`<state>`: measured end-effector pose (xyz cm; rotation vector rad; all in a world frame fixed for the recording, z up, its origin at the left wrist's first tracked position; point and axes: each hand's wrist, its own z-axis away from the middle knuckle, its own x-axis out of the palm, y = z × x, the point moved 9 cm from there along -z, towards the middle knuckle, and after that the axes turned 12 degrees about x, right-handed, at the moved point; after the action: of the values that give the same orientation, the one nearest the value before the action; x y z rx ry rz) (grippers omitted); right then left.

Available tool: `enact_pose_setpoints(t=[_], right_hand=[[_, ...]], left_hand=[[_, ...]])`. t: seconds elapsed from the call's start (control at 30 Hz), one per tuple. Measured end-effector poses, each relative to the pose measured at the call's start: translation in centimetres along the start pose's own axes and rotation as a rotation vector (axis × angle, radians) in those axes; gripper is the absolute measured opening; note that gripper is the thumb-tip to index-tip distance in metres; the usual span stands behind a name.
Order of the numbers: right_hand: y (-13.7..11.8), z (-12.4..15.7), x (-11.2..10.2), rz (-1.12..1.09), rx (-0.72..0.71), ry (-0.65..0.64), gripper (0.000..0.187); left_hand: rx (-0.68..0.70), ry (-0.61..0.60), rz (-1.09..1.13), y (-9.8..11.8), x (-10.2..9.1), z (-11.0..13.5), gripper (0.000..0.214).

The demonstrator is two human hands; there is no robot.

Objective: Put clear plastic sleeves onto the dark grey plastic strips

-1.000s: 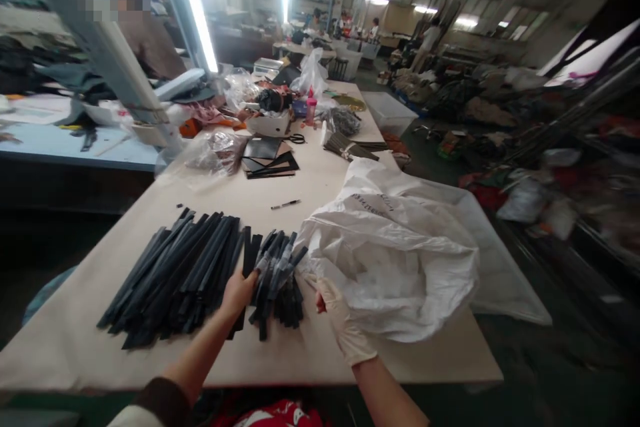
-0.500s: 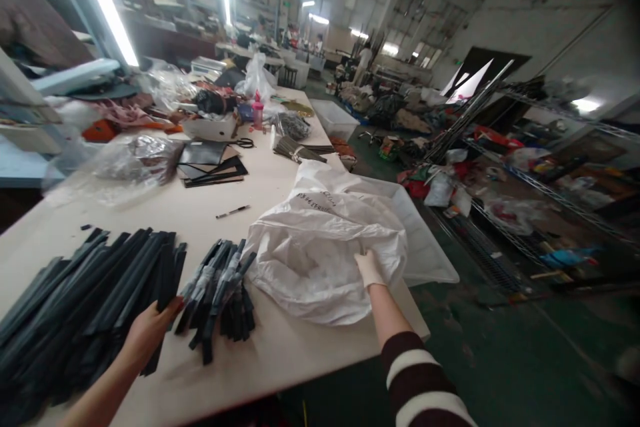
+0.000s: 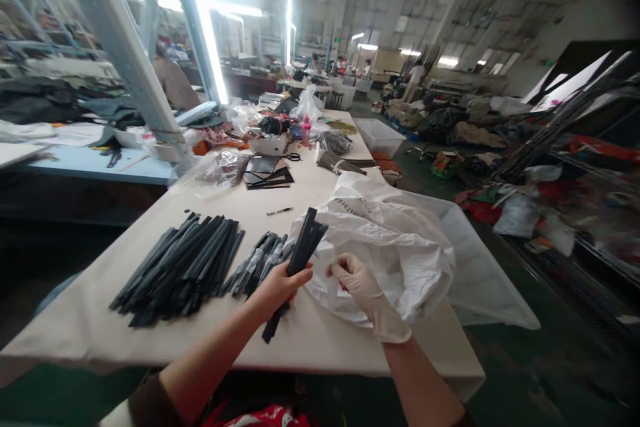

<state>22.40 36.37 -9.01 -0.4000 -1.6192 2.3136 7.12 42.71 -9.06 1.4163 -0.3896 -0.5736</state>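
My bare left hand (image 3: 277, 288) is closed round a small bundle of black strips (image 3: 300, 255), held tilted above the table's near edge. My right hand (image 3: 361, 288), in a pale glove, is curled with its fingers bent, touching the edge of a big white plastic bag (image 3: 395, 247) just right of the bundle. What it pinches, if anything, does not show. A large pile of the same black strips (image 3: 185, 267) lies on the beige table (image 3: 90, 327) to the left, with a smaller pile (image 3: 255, 261) beside my left hand.
A pen (image 3: 280, 211) lies mid-table. Farther back are flat black sheets (image 3: 267, 173), scissors (image 3: 293, 157), a crinkled clear bag (image 3: 220, 167), a white box (image 3: 270, 143) and a pink bottle (image 3: 306, 128). A white tray (image 3: 480, 280) sits right of the table. People work far behind.
My left hand has picked a bundle of strips up off the table and lifted it. My right hand has come back from deep in the white bag to its near edge.
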Motion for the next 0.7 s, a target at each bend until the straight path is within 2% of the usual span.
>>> enact_pose_setpoints(t=[0.07,0.13,0.27,0.47,0.53,0.7], right_hand=[[0.6,1.8,3.0,-0.047,0.045,-0.114,0.034],[1.8,3.2,4.7,-0.105,0.093,-0.207,0.034],[3.2,5.6,6.4,-0.171,0.137,-0.363,0.031],[2.9,8.4,9.1,-0.135,0.167,-0.506,0.025],[3.1,8.6,10.0,-0.173,0.178,-0.515,0.022],[4.5,7.7,11.5,-0.178,0.200,-0.423,0.025]], left_hand=[[0.010,0.009,0.010,0.5,0.8,0.1,0.034],[0.034,0.043,-0.009,0.9,0.6,0.4,0.030],[0.075,0.039,-0.006,1.9,0.2,1.5,0.029],[0.111,0.068,0.023,2.7,-0.5,2.6,0.032],[0.121,0.077,0.032,2.8,-0.8,2.9,0.032],[0.134,0.112,0.031,3.1,-2.2,3.5,0.031]])
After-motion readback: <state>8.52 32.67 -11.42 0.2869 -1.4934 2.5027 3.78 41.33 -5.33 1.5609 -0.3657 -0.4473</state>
